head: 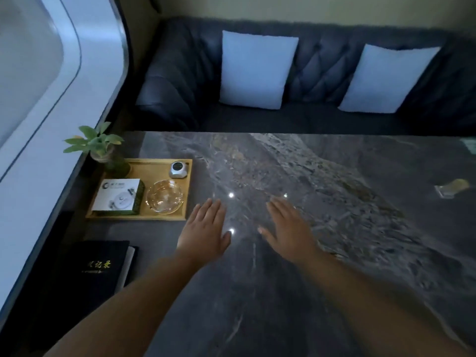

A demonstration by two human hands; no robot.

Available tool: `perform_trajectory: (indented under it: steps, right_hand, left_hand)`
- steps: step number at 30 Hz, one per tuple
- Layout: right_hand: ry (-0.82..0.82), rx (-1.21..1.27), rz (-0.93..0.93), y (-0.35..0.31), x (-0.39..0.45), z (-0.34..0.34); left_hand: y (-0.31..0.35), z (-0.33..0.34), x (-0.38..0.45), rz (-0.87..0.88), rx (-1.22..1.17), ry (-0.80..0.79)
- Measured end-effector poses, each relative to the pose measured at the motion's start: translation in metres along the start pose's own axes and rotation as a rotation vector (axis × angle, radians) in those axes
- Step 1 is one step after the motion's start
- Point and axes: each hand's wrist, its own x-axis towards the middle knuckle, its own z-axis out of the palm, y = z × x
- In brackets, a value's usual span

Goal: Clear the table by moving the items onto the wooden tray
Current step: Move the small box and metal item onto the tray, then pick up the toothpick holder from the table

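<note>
The wooden tray point(157, 169) lies at the left edge of the dark marble table point(322, 202). On the tray stand a white and green box point(117, 197), a clear glass bowl point(164, 196), a small grey cube-shaped device point(178, 169) and a potted plant point(99, 145) at its far left corner. My left hand point(204, 231) lies flat over the table just right of the tray, fingers straight, holding nothing. My right hand point(289, 228) is spread flat beside it, also empty.
A black book with gold lettering point(95, 269) lies on the table near the front left. A small clear object point(449, 188) sits at the table's far right. Behind the table runs a dark sofa point(322, 73) with two pale cushions. A curved white wall panel stands at the left.
</note>
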Motion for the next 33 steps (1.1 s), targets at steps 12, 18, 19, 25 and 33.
perform_trajectory:
  steps: [12,18,19,25,33]
  right_hand:
    - [0.031,-0.020,0.157,0.183,-0.100,-0.038]
    - [-0.018,-0.006,0.196,0.286,-0.143,-0.053]
    - [-0.033,-0.005,0.200,0.303,-0.148,-0.057]
    - [0.006,-0.003,0.240,0.373,-0.167,-0.080]
    - [0.001,0.039,0.365,0.445,-0.158,-0.094]
  left_hand:
    - [0.194,0.030,0.077,0.146,-0.008,-0.065]
    - [0.307,0.058,0.115,0.160,-0.036,-0.071]
    - [0.323,0.061,0.121,0.164,-0.034,-0.082]
    - [0.379,0.073,0.153,0.167,-0.019,-0.091]
    - [0.402,0.083,0.190,0.161,-0.015,-0.082]
